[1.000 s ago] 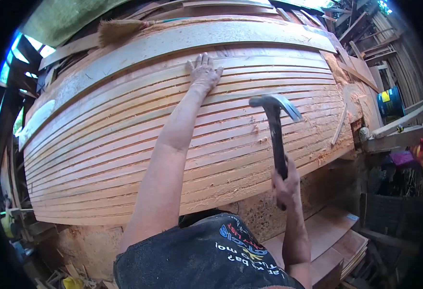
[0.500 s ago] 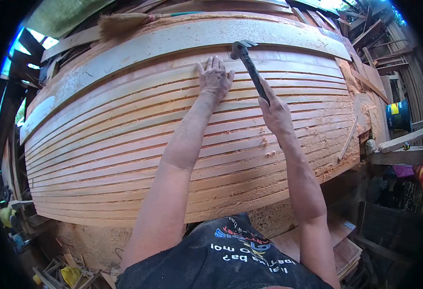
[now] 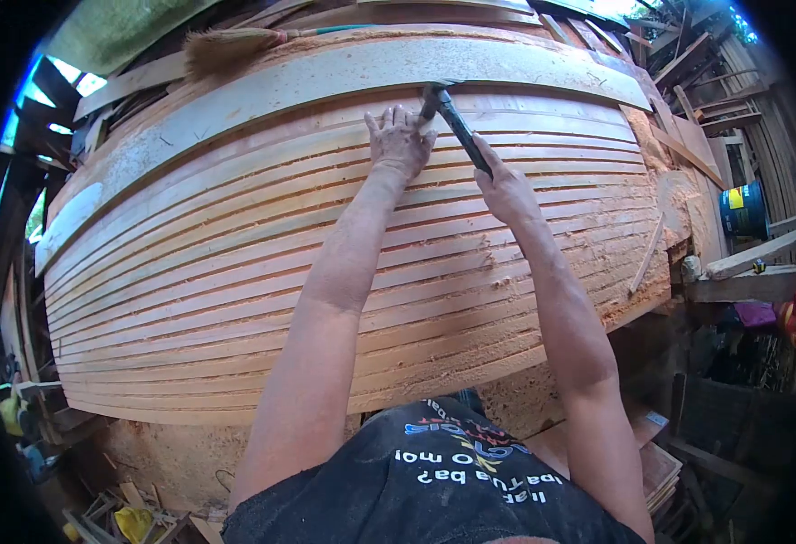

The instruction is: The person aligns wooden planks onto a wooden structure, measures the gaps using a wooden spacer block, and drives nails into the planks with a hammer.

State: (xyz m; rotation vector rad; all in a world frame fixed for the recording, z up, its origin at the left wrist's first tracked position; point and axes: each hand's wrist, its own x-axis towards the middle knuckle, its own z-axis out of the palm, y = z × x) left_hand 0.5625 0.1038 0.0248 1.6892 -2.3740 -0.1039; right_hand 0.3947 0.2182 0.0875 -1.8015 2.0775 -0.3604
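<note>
My right hand (image 3: 507, 192) is wrapped round the dark handle of a claw hammer (image 3: 457, 127). The hammer head is low near the grooved panel's far edge, just right of my left fingertips; whether it touches the wood I cannot tell. My left hand (image 3: 399, 145) lies on the panel with its fingers stretched forward and its thumb out to the right. Beneath both hands, the wide wooden panel (image 3: 189, 299) is cut with long parallel grooves. Sawdust and curled shavings (image 3: 498, 263) lie on its right part.
A long pale board (image 3: 325, 77) runs along the panel's far side. Beyond it lies a straw broom (image 3: 230, 50). A thin wood strip (image 3: 647, 254) rests at the right end, near a black bucket (image 3: 744, 208). Scrap wood (image 3: 135, 512) is piled at lower left.
The hammer has come down and left towards the panel's far edge, with my right hand moving left. My left hand stays nearly in place on the wood.
</note>
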